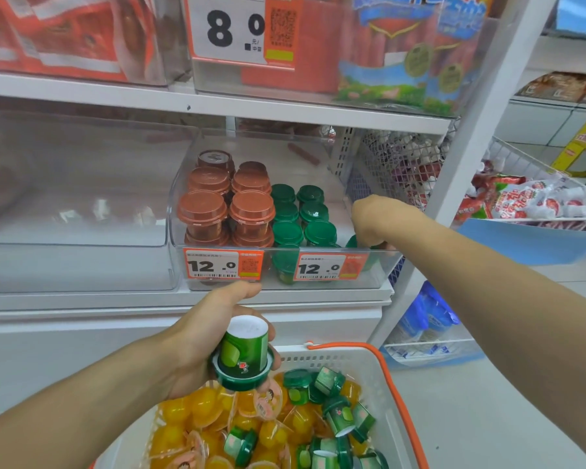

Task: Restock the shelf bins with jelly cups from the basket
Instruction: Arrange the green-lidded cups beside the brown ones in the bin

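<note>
Nearest to me, low in view, sits the white plastic basket with orange handles (369, 358), heaped with small yellow jelly cups (183, 414) on its left and green-lidded jelly cups with green labels (335, 414) on its right, lying at all angles.

Just above the basket, my left hand (200, 336) has its fingers curled round one green jelly cup (242, 353), held upside down so the dark green lid points down and the white base faces up.

Farther on, my right arm stretches to the clear plastic shelf bin (190, 204) on the white shelf. My right hand (372, 221) reaches down inside the bin's right end, and its fingers grip a green cup (352, 242) of which only an edge shows beside the hand.

Inside the bin, brown-lidded cups (227, 208) are stacked on the left, and rows of upright green-lidded cups (301, 214) stand in the middle, just left of my right hand. Two orange-and-white price tags reading 12.0 (222, 264) hang on the bin's front wall.

On the shelf above is a larger price tag reading 8.0 (237, 28).
</note>
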### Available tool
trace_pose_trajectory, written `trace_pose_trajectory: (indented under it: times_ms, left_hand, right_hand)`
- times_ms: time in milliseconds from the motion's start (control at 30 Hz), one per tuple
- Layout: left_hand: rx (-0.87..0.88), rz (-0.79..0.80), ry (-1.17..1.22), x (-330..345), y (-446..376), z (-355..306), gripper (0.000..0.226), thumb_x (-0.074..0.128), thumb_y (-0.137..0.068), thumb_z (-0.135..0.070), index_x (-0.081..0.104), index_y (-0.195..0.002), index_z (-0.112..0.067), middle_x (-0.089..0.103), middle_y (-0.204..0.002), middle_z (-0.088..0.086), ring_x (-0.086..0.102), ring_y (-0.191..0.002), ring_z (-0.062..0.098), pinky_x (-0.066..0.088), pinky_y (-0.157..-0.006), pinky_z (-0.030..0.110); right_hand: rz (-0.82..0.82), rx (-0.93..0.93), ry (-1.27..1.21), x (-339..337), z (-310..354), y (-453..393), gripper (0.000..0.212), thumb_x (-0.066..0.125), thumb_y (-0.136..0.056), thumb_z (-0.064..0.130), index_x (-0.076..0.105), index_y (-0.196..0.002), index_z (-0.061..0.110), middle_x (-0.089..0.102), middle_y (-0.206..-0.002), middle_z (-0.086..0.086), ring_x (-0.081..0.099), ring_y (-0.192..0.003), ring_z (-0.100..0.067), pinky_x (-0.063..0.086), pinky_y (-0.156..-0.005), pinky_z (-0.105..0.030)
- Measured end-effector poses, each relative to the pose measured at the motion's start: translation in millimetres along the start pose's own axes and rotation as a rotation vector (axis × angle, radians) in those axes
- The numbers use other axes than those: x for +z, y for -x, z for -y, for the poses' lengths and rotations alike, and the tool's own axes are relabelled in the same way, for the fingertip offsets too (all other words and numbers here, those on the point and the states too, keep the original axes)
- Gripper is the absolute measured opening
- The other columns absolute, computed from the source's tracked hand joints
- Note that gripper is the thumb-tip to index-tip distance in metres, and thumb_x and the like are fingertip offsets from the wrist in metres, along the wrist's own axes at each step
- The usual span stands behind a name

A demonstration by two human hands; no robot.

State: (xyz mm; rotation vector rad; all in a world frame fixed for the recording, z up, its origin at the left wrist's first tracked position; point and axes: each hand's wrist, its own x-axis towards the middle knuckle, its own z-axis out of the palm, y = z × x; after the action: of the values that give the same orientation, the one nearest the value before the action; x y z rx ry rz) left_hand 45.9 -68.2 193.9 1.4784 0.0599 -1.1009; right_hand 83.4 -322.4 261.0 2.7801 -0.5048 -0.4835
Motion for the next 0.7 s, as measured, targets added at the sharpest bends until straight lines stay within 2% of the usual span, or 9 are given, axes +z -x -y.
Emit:
trace_pose_trajectory:
  times_ms: [33, 67, 133, 267, 333, 433, 533, 600, 700]
  left_hand:
    - [-0.001, 0.001, 0.001, 0.9, -0.1, -0.2, 0.058, 0.043, -0.095, -0.05, 0.061, -0.088, 0.005, 0.066, -0.084, 0.036, 0.061, -0.056, 0.035, 0.055, -0.053, 0.033]
    - [0.0, -0.001, 0.003, 1.4, 0.3, 0.1, 0.058, 0.044, -0.095, -0.05, 0.061, -0.088, 0.005, 0.066, -0.084, 0.036, 0.062, -0.055, 0.035, 0.055, -0.052, 0.033]
    - [-0.009, -0.001, -0.002, 2.1, 0.0, -0.4, 0.058, 0.044, -0.095, -0.051, 0.062, -0.088, 0.004, 0.066, -0.084, 0.036, 0.063, -0.056, 0.035, 0.056, -0.053, 0.034]
    - [-0.017, 0.0, -0.036, 1.4, -1.4, 1.7, 0.06, 0.042, -0.095, -0.053, 0.061, -0.09, 0.004, 0.067, -0.086, 0.035, 0.062, -0.061, 0.036, 0.055, -0.059, 0.034]
    - [-0.016, -0.002, -0.041, 2.2, -1.4, 2.4, 0.06, 0.042, -0.095, -0.052, 0.061, -0.091, 0.004, 0.067, -0.086, 0.035, 0.061, -0.063, 0.036, 0.055, -0.059, 0.035]
    - [-0.012, -0.003, -0.058, 2.4, -3.0, 4.0, 0.061, 0.041, -0.096, -0.053, 0.062, -0.091, 0.004, 0.067, -0.088, 0.036, 0.061, -0.07, 0.038, 0.055, -0.064, 0.037]
    - [-0.007, -0.016, -0.076, 1.9, -6.4, 6.9, 0.061, 0.042, -0.096, -0.053, 0.064, -0.092, 0.004, 0.069, -0.092, 0.035, 0.063, -0.073, 0.039, 0.055, -0.075, 0.04]
    - [-0.007, -0.044, -0.059, 2.0, -9.8, 9.1, 0.058, 0.046, -0.093, -0.05, 0.066, -0.094, 0.004, 0.07, -0.095, 0.033, 0.067, -0.076, 0.039, 0.054, -0.084, 0.044]
    - [-0.008, -0.108, -0.03, 4.5, -9.8, 10.0, 0.056, 0.066, -0.069, -0.041, 0.064, -0.102, 0.004, 0.07, -0.093, 0.029, 0.068, -0.084, 0.043, 0.049, -0.096, 0.06]
  right_hand:
    - [0.01, -0.009, -0.016, -0.5, 0.4, -1.0, 0.01, 0.057, -0.093, 0.005, 0.055, -0.085, 0.002, 0.048, -0.065, -0.005, 0.048, -0.053, -0.017, 0.042, -0.048, -0.027]
    - [0.015, -0.03, -0.028, 0.2, -0.6, -4.8, 0.009, 0.057, -0.094, 0.006, 0.061, -0.101, 0.001, 0.049, -0.066, -0.004, 0.05, -0.054, -0.017, 0.045, -0.051, -0.027]
    - [0.065, -0.057, -0.016, 1.8, -1.0, -7.6, 0.026, 0.054, -0.097, 0.009, 0.061, -0.12, 0.002, 0.049, -0.069, -0.004, 0.054, -0.061, -0.022, 0.049, -0.06, -0.03]
    - [0.102, -0.087, -0.003, 4.4, 1.9, -4.2, 0.014, 0.048, -0.101, 0.015, 0.059, -0.107, 0.008, 0.054, -0.082, -0.007, 0.053, -0.08, -0.026, 0.047, -0.061, -0.03]
    - [0.1, -0.104, -0.007, 5.2, -0.6, -6.1, 0.019, 0.049, -0.101, 0.017, 0.061, -0.111, 0.007, 0.059, -0.092, -0.009, 0.054, -0.079, -0.026, 0.048, -0.07, -0.031]
    - [0.113, -0.119, -0.005, 6.1, -4.9, -8.8, 0.03, 0.051, -0.102, 0.023, 0.064, -0.116, 0.001, 0.055, -0.079, -0.005, 0.054, -0.073, -0.023, 0.048, -0.076, -0.031]
    - [0.097, -0.13, 0.032, 8.5, -4.9, -9.5, 0.031, 0.05, -0.103, 0.023, 0.064, -0.119, 0.001, 0.051, -0.086, -0.006, 0.051, -0.081, -0.024, 0.044, -0.076, -0.031]
    - [0.088, -0.136, 0.04, 10.4, -5.2, -11.7, 0.031, 0.05, -0.103, 0.023, 0.065, -0.119, 0.001, 0.05, -0.083, -0.006, 0.05, -0.082, -0.024, 0.043, -0.075, -0.03]
    - [0.066, -0.138, 0.047, 13.5, -7.6, -17.9, 0.029, 0.05, -0.103, 0.024, 0.067, -0.114, 0.003, 0.044, -0.07, -0.002, 0.05, -0.081, -0.025, 0.042, -0.075, -0.03]
